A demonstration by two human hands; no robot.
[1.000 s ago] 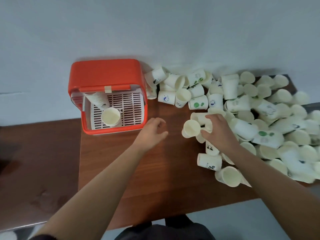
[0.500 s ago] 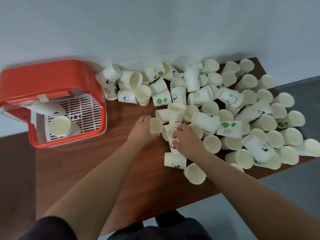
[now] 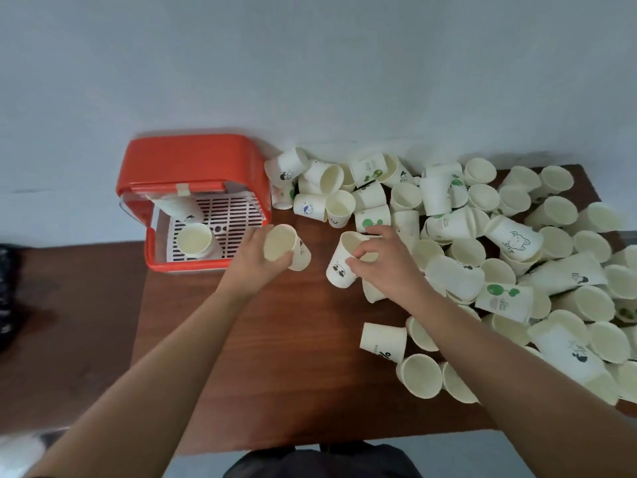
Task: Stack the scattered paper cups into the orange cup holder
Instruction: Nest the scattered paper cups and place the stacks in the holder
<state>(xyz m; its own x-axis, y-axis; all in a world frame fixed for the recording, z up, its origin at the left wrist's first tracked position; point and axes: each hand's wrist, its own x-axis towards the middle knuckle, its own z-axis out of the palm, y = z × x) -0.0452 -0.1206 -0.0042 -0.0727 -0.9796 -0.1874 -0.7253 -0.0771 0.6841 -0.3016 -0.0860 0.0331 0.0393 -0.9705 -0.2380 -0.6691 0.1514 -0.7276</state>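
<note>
The orange cup holder [image 3: 193, 160] stands at the table's far left against the wall, its white slotted tray [image 3: 234, 215] showing. Inside it lie a stack of cups [image 3: 179, 210] and one cup [image 3: 194, 239] with its mouth facing me. My left hand [image 3: 255, 263] grips a paper cup [image 3: 286, 246] just right of the holder's front. My right hand [image 3: 386, 267] pinches the rim of a second cup [image 3: 339, 267] with a black print, at the left edge of the pile of scattered paper cups [image 3: 499, 243].
The cup pile covers the right half of the brown wooden table [image 3: 275, 357] up to the grey wall. Loose cups [image 3: 382, 339] lie near my right forearm. The table's front edge runs below my arms, and a lower brown surface [image 3: 69, 322] lies to the left.
My left hand took a cup from the pile and carried it left toward the holder. My right hand lifted a printed cup by its rim. The camera view swung back left.
</note>
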